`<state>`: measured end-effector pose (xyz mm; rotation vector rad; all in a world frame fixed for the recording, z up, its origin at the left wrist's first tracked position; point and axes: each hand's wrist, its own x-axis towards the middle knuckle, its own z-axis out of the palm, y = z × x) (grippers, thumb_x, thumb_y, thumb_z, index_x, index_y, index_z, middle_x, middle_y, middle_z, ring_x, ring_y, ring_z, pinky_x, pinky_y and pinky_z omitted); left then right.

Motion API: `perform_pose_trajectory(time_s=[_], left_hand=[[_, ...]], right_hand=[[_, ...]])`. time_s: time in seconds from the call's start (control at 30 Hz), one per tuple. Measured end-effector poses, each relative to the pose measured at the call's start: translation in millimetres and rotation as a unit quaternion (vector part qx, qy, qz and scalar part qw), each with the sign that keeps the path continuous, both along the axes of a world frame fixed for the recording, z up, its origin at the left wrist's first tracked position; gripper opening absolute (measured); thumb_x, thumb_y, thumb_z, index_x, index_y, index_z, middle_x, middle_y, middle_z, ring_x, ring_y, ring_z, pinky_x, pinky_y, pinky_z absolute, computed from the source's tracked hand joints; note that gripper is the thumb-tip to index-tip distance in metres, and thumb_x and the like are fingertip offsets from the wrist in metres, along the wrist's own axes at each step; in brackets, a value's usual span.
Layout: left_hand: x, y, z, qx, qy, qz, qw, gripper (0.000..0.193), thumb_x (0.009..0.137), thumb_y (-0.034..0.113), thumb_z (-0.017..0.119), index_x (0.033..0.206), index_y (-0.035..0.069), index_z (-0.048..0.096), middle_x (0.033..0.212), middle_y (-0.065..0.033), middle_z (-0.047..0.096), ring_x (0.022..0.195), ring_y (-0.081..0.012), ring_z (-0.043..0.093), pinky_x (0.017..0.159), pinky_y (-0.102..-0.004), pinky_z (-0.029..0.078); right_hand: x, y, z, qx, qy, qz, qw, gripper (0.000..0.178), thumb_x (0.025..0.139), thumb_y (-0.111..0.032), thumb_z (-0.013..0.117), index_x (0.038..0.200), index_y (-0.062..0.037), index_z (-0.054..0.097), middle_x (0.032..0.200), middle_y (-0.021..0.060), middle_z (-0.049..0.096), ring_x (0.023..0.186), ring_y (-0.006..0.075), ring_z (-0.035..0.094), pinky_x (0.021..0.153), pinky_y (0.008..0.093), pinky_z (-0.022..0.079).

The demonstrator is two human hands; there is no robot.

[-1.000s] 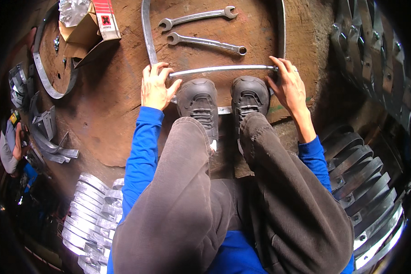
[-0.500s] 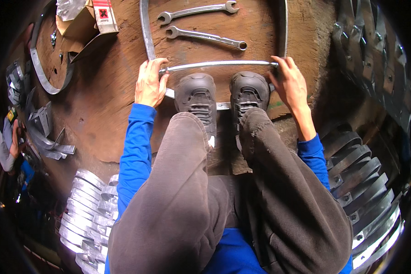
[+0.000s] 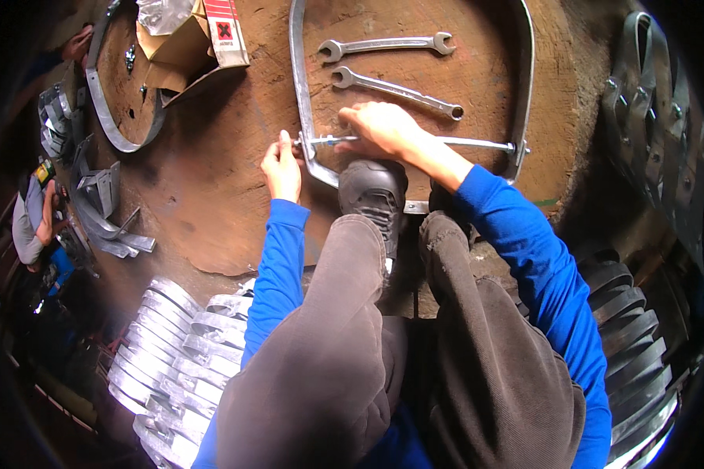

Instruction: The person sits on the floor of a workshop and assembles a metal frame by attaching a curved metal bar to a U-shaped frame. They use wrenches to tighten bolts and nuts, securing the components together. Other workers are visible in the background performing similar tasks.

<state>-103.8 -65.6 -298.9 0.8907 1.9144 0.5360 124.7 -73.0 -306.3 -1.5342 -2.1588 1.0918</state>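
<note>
A thin metal rod (image 3: 477, 142) spans the two sides of a bent flat metal strap frame (image 3: 299, 74), its ends passing through the sides. My left hand (image 3: 282, 168) is outside the frame's left side, thumb and fingers closed at the rod's left end; what small part they pinch is hidden. Reaching across to the left, my right hand (image 3: 385, 131) curls its fingers on the rod just inside that side. A blue-tinted bit (image 3: 328, 141) shows on the rod between both hands. My shoe (image 3: 371, 187) rests at the frame's near bend.
Two wrenches, an open-ended one (image 3: 387, 47) and a combination one (image 3: 399, 92), lie inside the frame on the wooden board (image 3: 211, 203). A cardboard box (image 3: 188, 66) stands at upper left. Stacked metal straps (image 3: 172, 344) lie at lower left, more (image 3: 626, 336) at right. Another person (image 3: 39, 215) is at far left.
My right hand has left the rod's right end and crossed to its left part. The rod's ends now sit through the frame's sides. My left hand has moved outside the left side.
</note>
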Motion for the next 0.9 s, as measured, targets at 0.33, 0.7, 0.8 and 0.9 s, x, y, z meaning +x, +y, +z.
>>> perform_pose_trajectory(time_s=[0.33, 0.7, 0.8, 0.9], left_hand=[[-10.8, 9.9, 9.5, -0.075, -0.015, -0.1, 0.992, 0.035, 0.093, 0.035, 0.066, 0.081, 0.002, 0.071, 0.069, 0.0015, 0.063, 0.055, -0.0053, 0.051, 0.051, -0.0213, 0.038], [-14.4, 12.5, 2.3, -0.052, -0.01, -0.126, 0.991, 0.033, 0.092, 0.035, 0.067, 0.082, 0.003, 0.071, 0.067, 0.0012, 0.062, 0.052, -0.003, 0.048, 0.045, -0.0199, 0.029], [-14.6, 11.9, 3.4, -0.053, -0.015, -0.124, 0.991, 0.033, 0.092, 0.034, 0.068, 0.082, 0.003, 0.071, 0.067, 0.0012, 0.063, 0.053, -0.0029, 0.048, 0.045, -0.02, 0.029], [-10.7, 14.2, 6.8, -0.056, -0.006, -0.124, 0.991, 0.032, 0.092, 0.034, 0.068, 0.082, 0.003, 0.071, 0.068, 0.0011, 0.063, 0.054, -0.0029, 0.049, 0.045, -0.0201, 0.03]], right_hand=[[-16.8, 6.9, -20.8, -0.041, 0.133, -0.259, 0.956, 0.04, 0.095, -0.037, 0.056, 0.085, 0.0013, 0.06, 0.07, 0.0246, 0.061, 0.07, 0.0417, 0.064, 0.065, 0.0471, 0.051], [-20.8, 3.6, -12.7, -0.028, 0.136, -0.138, 0.981, 0.036, 0.089, -0.033, 0.065, 0.079, -0.0001, 0.055, 0.068, 0.0256, 0.058, 0.071, 0.046, 0.06, 0.061, 0.0502, 0.048], [-17.7, 4.3, -9.5, -0.022, 0.137, -0.102, 0.985, 0.037, 0.089, -0.033, 0.066, 0.078, -0.0002, 0.054, 0.068, 0.0255, 0.058, 0.07, 0.0463, 0.059, 0.06, 0.0498, 0.047], [-19.7, 1.5, -14.3, 0.02, 0.174, -0.077, 0.982, 0.038, 0.088, -0.034, 0.067, 0.077, -0.0001, 0.053, 0.067, 0.025, 0.056, 0.066, 0.0457, 0.057, 0.06, 0.0481, 0.046]])
